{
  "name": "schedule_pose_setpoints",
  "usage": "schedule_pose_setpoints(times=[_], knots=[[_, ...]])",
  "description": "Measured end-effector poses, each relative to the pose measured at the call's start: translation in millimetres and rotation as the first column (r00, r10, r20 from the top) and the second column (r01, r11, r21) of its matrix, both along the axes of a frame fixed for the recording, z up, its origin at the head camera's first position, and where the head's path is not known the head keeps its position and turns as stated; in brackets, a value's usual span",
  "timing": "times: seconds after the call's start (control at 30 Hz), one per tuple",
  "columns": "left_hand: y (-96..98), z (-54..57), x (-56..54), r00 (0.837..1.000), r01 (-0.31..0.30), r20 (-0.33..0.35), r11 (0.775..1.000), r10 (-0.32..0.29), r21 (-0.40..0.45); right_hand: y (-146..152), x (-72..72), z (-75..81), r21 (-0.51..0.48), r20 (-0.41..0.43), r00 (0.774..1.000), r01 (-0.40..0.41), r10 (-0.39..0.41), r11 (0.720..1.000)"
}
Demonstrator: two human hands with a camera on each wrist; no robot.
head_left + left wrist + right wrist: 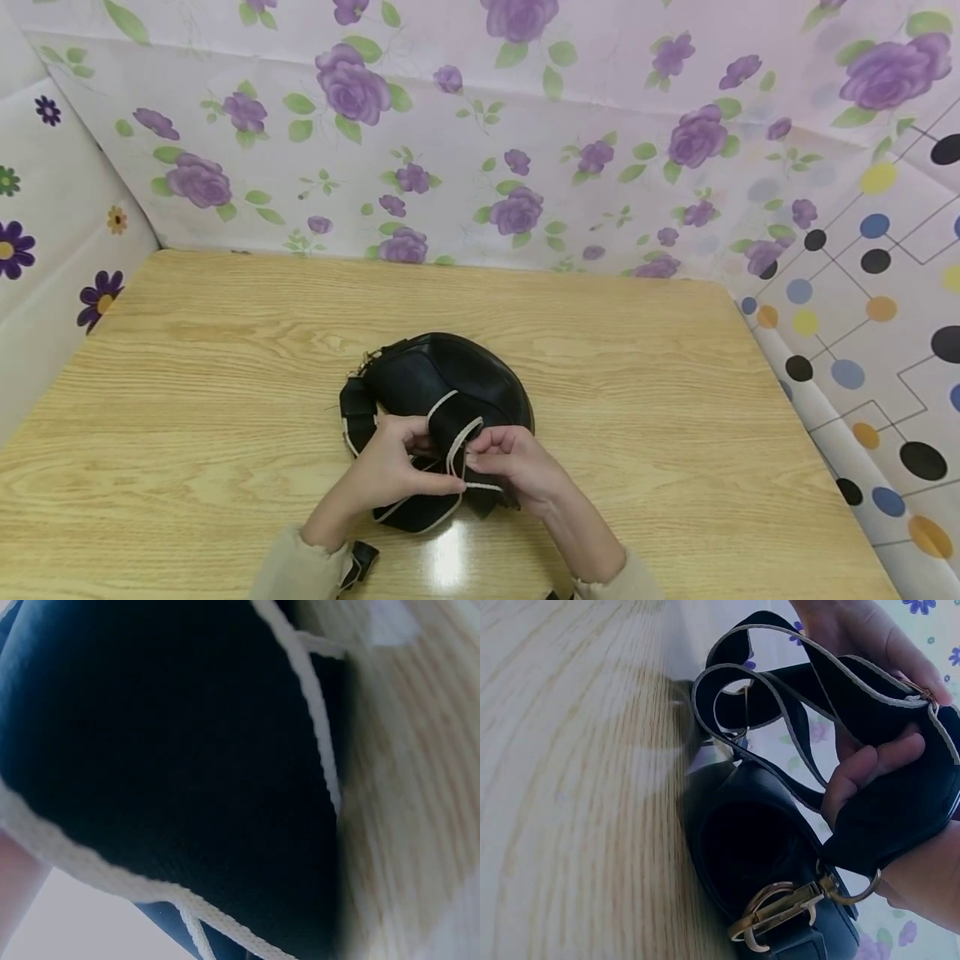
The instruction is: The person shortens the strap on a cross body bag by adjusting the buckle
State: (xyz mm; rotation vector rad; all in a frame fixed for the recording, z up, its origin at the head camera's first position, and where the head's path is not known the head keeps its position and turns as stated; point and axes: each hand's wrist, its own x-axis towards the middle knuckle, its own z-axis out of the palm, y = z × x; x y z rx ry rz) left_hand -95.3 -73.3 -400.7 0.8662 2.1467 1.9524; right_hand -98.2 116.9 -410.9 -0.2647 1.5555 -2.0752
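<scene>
A black shoulder bag [480, 371] lies on the table, its wide black strap [450, 417] edged in pale cord and looped in front of it. My left hand [390, 467] grips the strap between thumb and fingers. Opposite it, my right hand [521, 468] pinches the strap's edge with thumb and forefinger. The right wrist view shows fingers [874, 761] curled round the folded strap near a small metal piece [919, 690]. A brass clasp [780, 911] joins strap and bag below. Strap fabric [172, 765] fills most of the left wrist view, hiding the left fingers.
The wood-grain table [225, 350] extends around the bag. Floral sheeting [450, 167] stands behind it, and dotted sheeting [847, 358] along the right side. A black wrist band [362, 562] shows by the left sleeve.
</scene>
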Motion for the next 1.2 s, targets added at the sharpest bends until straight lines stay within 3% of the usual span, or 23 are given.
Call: schedule_pose_setpoints(times=[0.2,0.5,0.8,1.07,1.2], knots=[[0.8,-0.9,-0.2,0.992,-0.053,-0.114,0.999,0.051,-0.011,1.6,-1.3,-1.2,0.001,-0.017,1.000,-0.025,0.025,1.000],[-3.2,0.1,-1.6,0.988,-0.039,-0.151,0.999,0.039,0.005,11.0,-6.3,-2.0,0.070,-0.014,0.991,-0.130,0.131,0.989],[-4.9,2.6,-0.5,0.987,-0.017,-0.157,1.000,0.021,0.024,13.1,-6.9,1.9,0.222,-0.100,0.969,-0.199,0.225,0.954],[-6.8,-0.3,-1.4,0.989,-0.014,-0.148,0.999,0.020,0.042,7.2,-5.3,2.6,0.210,-0.171,0.969,-0.139,0.176,0.968],[-7.6,0.6,-0.6,0.995,-0.009,-0.101,0.999,0.014,0.051,5.1,-4.2,2.5,0.198,-0.195,0.969,-0.116,0.155,0.973]])
